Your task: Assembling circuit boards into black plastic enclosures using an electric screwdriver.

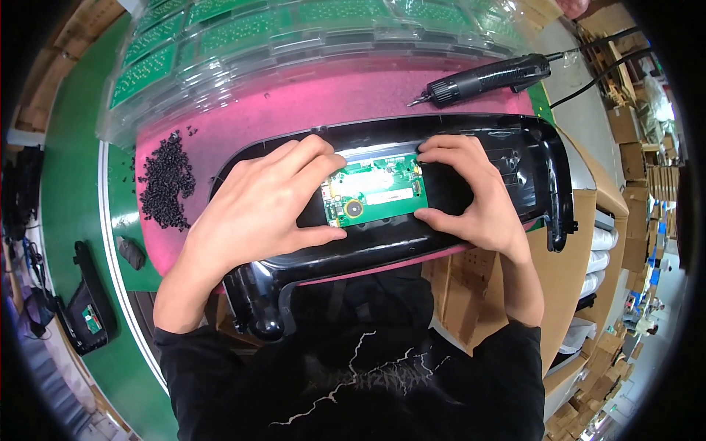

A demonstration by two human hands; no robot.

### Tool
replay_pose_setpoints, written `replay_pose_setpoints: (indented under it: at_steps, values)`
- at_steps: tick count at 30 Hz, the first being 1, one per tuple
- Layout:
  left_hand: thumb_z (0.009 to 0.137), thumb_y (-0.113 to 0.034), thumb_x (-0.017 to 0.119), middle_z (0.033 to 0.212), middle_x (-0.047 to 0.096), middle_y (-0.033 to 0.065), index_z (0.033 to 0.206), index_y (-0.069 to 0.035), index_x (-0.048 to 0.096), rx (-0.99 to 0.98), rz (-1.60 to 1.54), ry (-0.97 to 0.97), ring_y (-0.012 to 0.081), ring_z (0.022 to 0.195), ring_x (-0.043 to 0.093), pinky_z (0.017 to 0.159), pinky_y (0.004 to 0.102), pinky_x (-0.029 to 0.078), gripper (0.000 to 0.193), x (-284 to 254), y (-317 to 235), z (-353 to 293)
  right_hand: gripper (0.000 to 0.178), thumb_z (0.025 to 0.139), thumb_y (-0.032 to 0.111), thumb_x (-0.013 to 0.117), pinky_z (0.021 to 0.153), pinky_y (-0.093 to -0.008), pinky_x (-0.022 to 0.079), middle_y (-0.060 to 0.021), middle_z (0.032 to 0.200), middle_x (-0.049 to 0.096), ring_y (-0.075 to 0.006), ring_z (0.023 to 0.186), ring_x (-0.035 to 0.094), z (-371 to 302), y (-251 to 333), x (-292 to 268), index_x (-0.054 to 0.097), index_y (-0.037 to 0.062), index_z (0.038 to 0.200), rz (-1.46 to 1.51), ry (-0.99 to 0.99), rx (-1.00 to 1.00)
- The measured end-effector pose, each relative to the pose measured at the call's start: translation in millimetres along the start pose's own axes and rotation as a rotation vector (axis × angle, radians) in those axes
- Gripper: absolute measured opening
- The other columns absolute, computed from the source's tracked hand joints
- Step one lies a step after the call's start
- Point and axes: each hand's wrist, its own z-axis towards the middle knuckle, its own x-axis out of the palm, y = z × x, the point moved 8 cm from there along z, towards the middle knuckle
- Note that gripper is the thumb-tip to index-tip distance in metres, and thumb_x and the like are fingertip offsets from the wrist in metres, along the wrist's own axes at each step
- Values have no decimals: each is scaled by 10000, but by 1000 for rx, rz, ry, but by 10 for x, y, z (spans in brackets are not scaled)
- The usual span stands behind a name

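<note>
A green circuit board point(382, 192) with a round black part near its lower left lies over the middle of a glossy black plastic housing point(515, 158). My left hand point(268, 195) grips the board's left edge, fingertips at the upper corner and thumb by the lower one. At the right edge, my right hand point(474, 191) holds the board between bent fingers above and the thumb below. Whether the board touches the housing's floor cannot be told. The housing rests on a pink mat point(323, 95), its curved legs pointing toward me.
A heap of small black screws point(168, 184) lies on the mat's left. Behind stand clear trays point(309, 48) of green boards. A black electric screwdriver point(489, 79) with a cable lies at the back right. Open cardboard boxes point(570, 257) stand right. Another black housing point(88, 309) sits far left.
</note>
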Motion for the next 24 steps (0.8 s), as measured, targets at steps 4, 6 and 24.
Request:
replay_pose_setpoints:
  at_steps: [4,6,24]
  values:
    - [611,-279,867,1145,573,78,1190,-68,575,-27,30,38,290,1022,622,748,380,528,682,-6,24,0,571,638,112,841,1000,-398,424,-126,1236,563,-322,1154,514,20,13,26,603,28,1150,-21,16,7]
    - [609,-279,868,1148,571,78,1193,-69,574,-19,35,35,289,1023,622,747,379,529,687,-10,28,2,574,639,112,842,997,-399,424,-123,1238,558,-323,1153,511,34,30,30,600,28,1153,-39,25,-1]
    - [613,-234,866,1105,562,72,1183,-50,563,44,18,-4,276,939,627,708,361,529,671,-35,78,-24,553,623,71,829,981,-405,431,-120,1209,567,-323,1132,514,96,70,72,614,29,1131,-58,19,30]
